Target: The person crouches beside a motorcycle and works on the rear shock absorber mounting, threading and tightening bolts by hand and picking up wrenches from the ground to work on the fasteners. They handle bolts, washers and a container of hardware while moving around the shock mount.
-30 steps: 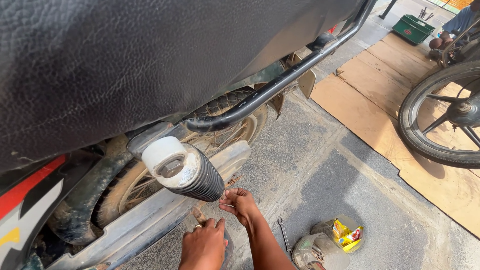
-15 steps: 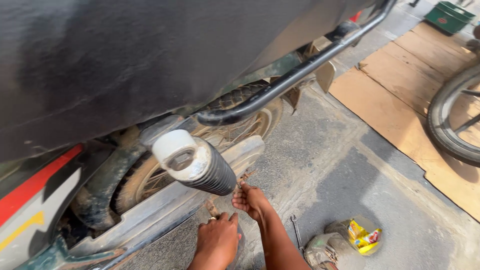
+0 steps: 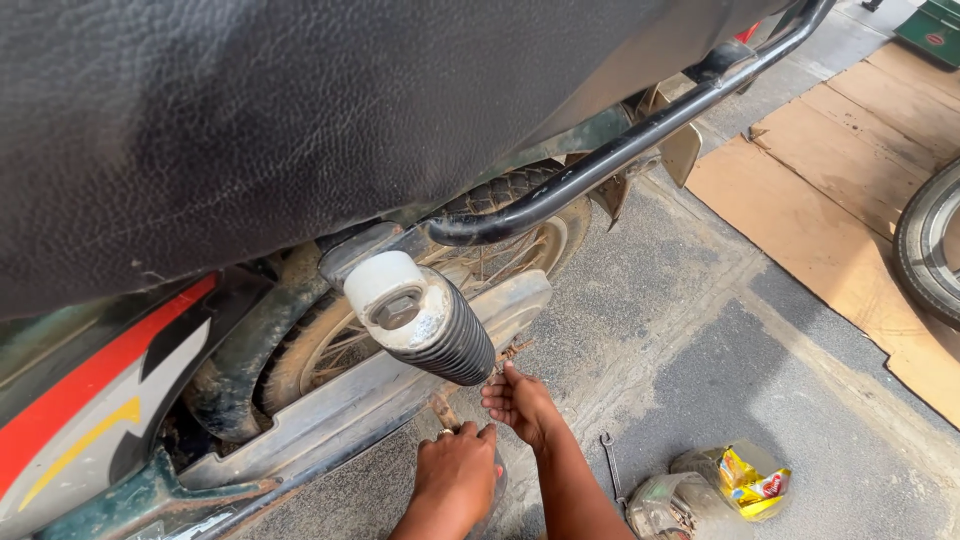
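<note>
**Two bare hands worked low beside a motorcycle's rear wheel**

Seen from above, a person crouched next to a motorcycle whose black seat (image 3: pixel 330 120) filled the top of the view. Both hands reached in under the ribbed black shock absorber (image 3: pixel 425 320), near the rear wheel (image 3: pixel 500 250) and the long dusty exhaust pipe (image 3: pixel 400 380).

The left hand (image 3: pixel 455 480) lay knuckles up, its fingers curled down and inward against the underside of the pipe; whether they gripped anything could not be told, since the back of the hand hid the fingertips. The right hand (image 3: pixel 520 400) sat just beside it, fingers bent and bunched toward a small rusty part (image 3: pixel 510 352) below the shock, touching or nearly touching it.

On the grey concrete ground (image 3: pixel 700 330) behind the right forearm lay a slim spanner (image 3: pixel 612 465), untouched, near a yellow packet (image 3: pixel 750 475). Flattened cardboard (image 3: pixel 830 180) covered the ground farther right.
</note>
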